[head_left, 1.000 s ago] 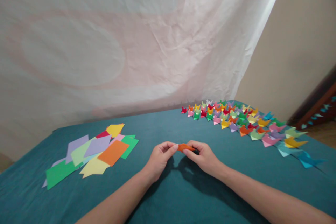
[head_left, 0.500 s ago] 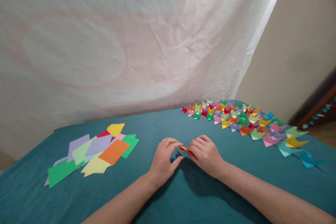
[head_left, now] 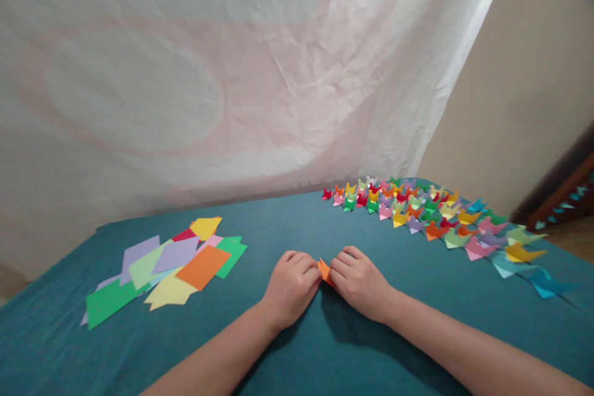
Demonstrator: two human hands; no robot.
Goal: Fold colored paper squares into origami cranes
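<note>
Your two hands were close together, left hand (head_left: 292,283) and right hand (head_left: 356,278) each pinching a side of the folded orange paper (head_left: 326,273), mid-table, near you. An uneven pull could have torn it; pressing off-line could have skewed a crease. On the left sheets (head_left: 203,268), right paper birds (head_left: 468,217) and far backdrop (head_left: 260,80), you had no readable writing or brand.
</note>
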